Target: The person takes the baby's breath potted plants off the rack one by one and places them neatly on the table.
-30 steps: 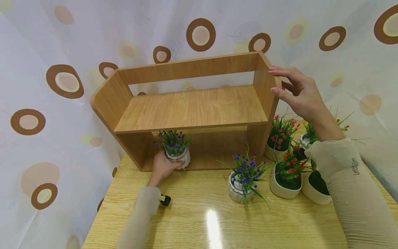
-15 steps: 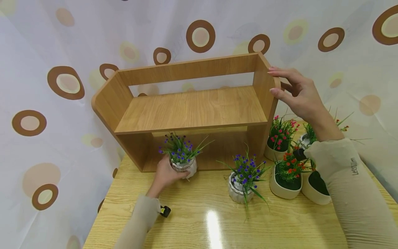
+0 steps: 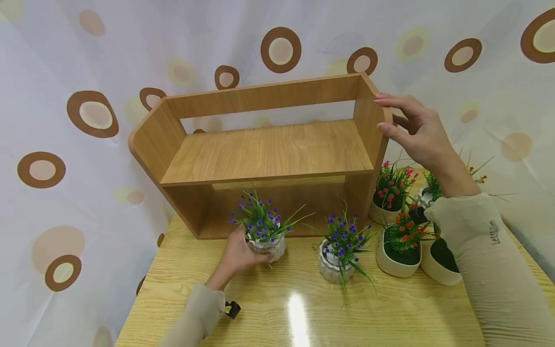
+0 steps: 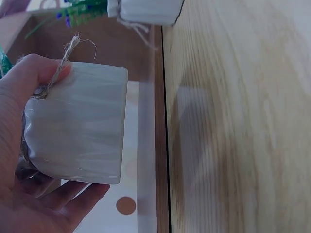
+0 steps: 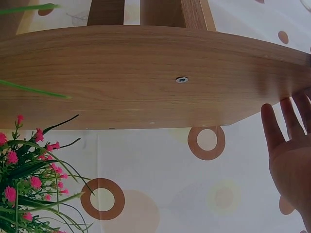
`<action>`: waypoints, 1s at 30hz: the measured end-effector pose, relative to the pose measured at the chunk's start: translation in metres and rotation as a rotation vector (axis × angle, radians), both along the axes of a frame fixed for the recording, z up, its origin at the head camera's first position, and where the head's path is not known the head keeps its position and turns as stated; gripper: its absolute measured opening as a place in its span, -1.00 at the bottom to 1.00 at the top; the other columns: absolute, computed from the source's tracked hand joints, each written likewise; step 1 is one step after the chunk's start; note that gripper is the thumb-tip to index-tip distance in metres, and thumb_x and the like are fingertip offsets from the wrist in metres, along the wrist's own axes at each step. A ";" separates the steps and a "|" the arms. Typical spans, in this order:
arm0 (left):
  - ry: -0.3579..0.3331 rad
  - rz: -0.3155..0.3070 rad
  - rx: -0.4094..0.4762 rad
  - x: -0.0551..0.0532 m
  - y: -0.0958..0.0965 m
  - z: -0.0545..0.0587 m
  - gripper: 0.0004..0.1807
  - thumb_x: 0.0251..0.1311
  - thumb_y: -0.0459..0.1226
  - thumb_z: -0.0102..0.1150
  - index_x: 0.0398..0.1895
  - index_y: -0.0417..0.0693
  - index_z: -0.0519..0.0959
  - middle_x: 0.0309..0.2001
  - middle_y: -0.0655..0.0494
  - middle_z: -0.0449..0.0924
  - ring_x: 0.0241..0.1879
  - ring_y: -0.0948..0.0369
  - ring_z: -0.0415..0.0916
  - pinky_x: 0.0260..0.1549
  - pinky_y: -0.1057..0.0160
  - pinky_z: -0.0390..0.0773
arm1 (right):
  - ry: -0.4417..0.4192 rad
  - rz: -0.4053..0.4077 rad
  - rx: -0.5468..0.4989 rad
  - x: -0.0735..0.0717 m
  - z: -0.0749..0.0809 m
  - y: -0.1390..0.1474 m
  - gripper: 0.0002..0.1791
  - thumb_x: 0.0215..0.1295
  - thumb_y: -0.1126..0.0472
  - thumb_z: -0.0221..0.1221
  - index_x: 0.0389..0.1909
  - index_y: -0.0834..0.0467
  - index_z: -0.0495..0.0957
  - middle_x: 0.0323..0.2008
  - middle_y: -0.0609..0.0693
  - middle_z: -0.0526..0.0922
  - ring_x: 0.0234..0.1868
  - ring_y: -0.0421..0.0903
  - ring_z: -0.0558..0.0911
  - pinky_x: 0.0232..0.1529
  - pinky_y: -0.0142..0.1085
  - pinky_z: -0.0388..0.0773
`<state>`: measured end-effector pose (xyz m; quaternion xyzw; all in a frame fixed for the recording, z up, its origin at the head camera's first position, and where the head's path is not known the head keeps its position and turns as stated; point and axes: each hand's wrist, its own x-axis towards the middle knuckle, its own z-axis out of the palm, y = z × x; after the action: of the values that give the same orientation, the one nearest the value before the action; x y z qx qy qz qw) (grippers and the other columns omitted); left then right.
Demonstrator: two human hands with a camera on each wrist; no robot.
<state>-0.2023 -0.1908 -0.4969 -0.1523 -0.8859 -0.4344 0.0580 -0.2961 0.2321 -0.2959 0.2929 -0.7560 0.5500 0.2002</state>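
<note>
My left hand [image 3: 237, 251] grips a white ribbed flowerpot with purple flowers [image 3: 262, 222] just in front of the shelf's lower level. In the left wrist view, the thumb lies on the side of the pot [image 4: 80, 124] near its twine tie, with fingers round the other side and the base facing the table. The wooden two-tier shelf [image 3: 269, 149] stands upright at the back. My right hand [image 3: 418, 127] holds the upper front edge of its right side panel, thumb in front and fingers over the top; in the right wrist view, more fingers touch the panel [image 5: 121, 77].
A second purple-flowered pot [image 3: 336, 262] stands on the table [image 3: 251, 313], right of the held one. Beside the shelf's right end are a pink-flowered pot [image 3: 388, 202], an orange-flowered pot [image 3: 399, 255] and more plants under my right forearm. A patterned curtain [image 3: 321, 29] hangs behind.
My left hand has drawn the purple-flowered pot out from the shelf's lower level, toward me and to the right. The right hand keeps its hold on the shelf.
</note>
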 end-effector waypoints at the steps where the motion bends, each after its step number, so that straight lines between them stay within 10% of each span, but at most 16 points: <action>1: -0.004 -0.005 0.003 0.001 0.001 0.000 -0.01 -0.35 -0.20 0.76 0.30 -0.13 0.50 0.13 -0.04 0.68 0.16 -0.05 0.61 0.20 -0.14 0.56 | 0.001 -0.005 0.006 0.000 0.000 0.000 -0.47 0.37 0.46 0.22 0.36 0.24 0.52 0.41 0.04 0.49 0.47 -0.15 0.40 0.35 -0.46 0.42; 14: -0.113 -0.059 0.000 0.014 0.013 -0.003 0.01 -0.34 -0.19 0.77 0.34 0.02 0.48 0.18 0.06 0.63 0.22 0.00 0.57 0.27 -0.13 0.51 | 0.010 -0.020 0.031 -0.002 -0.001 0.001 -0.46 0.38 0.44 0.22 0.38 0.22 0.50 0.43 0.02 0.47 0.48 -0.14 0.39 0.39 -0.40 0.40; 30: -0.083 -0.087 -0.084 0.017 0.018 -0.010 -0.01 -0.37 -0.16 0.75 0.31 -0.08 0.53 0.14 -0.05 0.67 0.14 -0.04 0.60 0.22 -0.14 0.54 | -0.031 0.080 -0.080 0.000 -0.001 -0.001 -0.48 0.37 0.48 0.21 0.34 0.28 0.52 0.42 0.09 0.46 0.51 -0.10 0.36 0.26 -0.53 0.46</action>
<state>-0.1851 -0.1723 -0.5068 -0.1747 -0.8976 -0.4046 -0.0039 -0.2964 0.2311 -0.2965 0.3060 -0.7241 0.5919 0.1778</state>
